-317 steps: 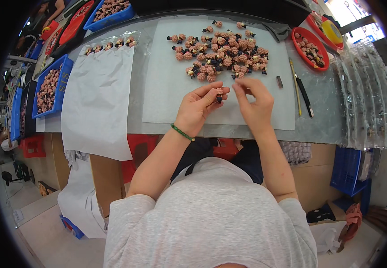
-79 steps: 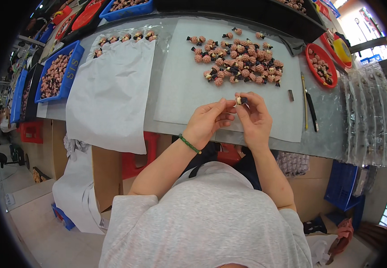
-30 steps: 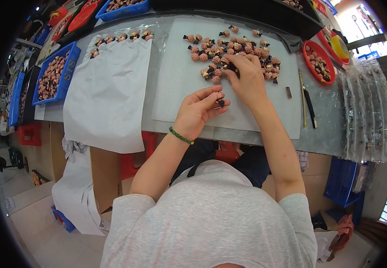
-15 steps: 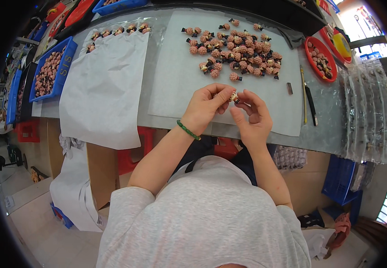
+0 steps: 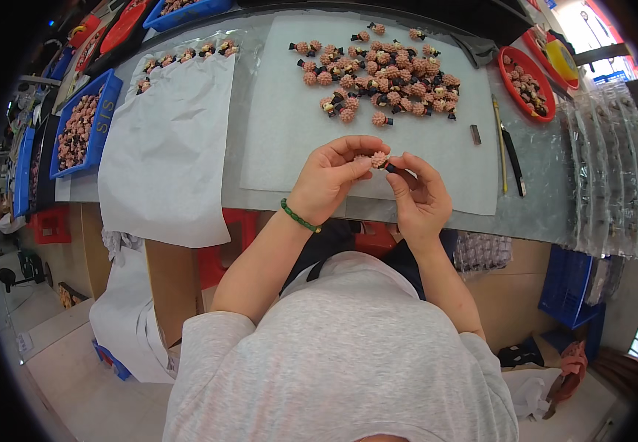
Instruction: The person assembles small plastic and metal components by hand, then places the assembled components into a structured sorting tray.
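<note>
A small figurine (image 5: 379,159) with a knobbly pink head and a dark base is held between my two hands, over the near edge of the white sheet. My left hand (image 5: 330,179) is closed, with thumb and fingers at the pink head. The fingertips of my right hand (image 5: 421,197) pinch the dark end. Beyond them on the white sheet (image 5: 282,147) lies a loose heap of similar figurines (image 5: 407,77), some upright and many on their sides. The figurine's face is too small to make out.
To the left, white paper (image 5: 168,147) partly covers a row of figurines; a blue crate (image 5: 79,136) of them stands beyond. At right lie a dark small block (image 5: 475,134), a yellow stick (image 5: 499,147), a black pen-like tool (image 5: 513,158), a red bowl (image 5: 525,85) and stacked clear plastic trays (image 5: 610,177).
The figurine has turned between my fingers: its pink head now shows, where its front was visible before. My right fingers have closed in on its dark end. The view has shifted slightly.
</note>
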`<state>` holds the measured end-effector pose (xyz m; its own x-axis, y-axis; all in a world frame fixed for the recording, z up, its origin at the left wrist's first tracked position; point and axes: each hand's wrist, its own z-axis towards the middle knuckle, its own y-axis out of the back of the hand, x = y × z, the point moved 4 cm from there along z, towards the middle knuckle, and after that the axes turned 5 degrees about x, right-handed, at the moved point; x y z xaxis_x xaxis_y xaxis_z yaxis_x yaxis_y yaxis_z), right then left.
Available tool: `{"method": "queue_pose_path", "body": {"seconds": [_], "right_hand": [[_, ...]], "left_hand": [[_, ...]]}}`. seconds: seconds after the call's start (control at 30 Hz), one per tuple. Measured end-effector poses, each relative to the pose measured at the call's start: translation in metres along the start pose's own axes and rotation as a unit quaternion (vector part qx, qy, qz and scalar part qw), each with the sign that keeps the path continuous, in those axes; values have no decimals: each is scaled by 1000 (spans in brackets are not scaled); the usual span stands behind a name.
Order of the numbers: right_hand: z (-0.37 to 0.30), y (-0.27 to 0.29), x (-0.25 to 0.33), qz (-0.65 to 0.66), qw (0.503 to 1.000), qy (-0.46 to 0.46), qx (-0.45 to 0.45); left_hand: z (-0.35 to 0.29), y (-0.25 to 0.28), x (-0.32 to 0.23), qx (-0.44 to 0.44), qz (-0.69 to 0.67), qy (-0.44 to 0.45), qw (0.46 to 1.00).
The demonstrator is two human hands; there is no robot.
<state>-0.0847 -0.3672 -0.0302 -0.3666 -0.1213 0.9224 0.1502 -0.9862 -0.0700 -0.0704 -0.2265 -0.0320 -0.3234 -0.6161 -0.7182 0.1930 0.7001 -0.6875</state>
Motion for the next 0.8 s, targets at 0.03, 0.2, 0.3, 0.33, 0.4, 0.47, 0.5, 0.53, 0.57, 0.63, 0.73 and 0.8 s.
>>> {"method": "queue_pose_path", "body": {"seconds": [0.03,0.2,0.3,0.33,0.4,0.47,0.5,0.53,0.57,0.63,0.73,0.8], "right_hand": [[1,2,1,-9,1000,-3,0],[13,3,7,-59,997,12,47],[19,-5,7,-5,998,-46,48],[21,-8,6,14,997,-69,43],[21,-12,9,43,994,-94,30],[20,-17,7,80,989,-118,26],[19,-14,4,60,987,-148,0],[18,-12,1,37,983,-177,-27],[17,-15,0,51,983,-176,-11],[16,-19,1,17,987,-157,0],[17,-31,3,127,977,-170,10],[18,-33,1,96,980,-164,57]], "left_hand": [[1,-2,-3,1,0,0,1000],[1,-3,-12,-37,26,-47,998],[-1,-5,-11,-41,94,-66,993],[-3,-4,-10,-46,96,-70,992],[-8,-1,-9,-61,166,-66,982],[-12,0,-7,-93,183,-88,975],[-14,0,-6,-80,193,-80,975],[-15,-2,-5,-66,203,-72,974],[-19,-3,-6,-82,211,-80,971],[-25,-9,-10,-65,156,-104,980],[-37,-3,-33,-79,210,-80,971],[-45,2,-73,-83,296,-173,936]]}}
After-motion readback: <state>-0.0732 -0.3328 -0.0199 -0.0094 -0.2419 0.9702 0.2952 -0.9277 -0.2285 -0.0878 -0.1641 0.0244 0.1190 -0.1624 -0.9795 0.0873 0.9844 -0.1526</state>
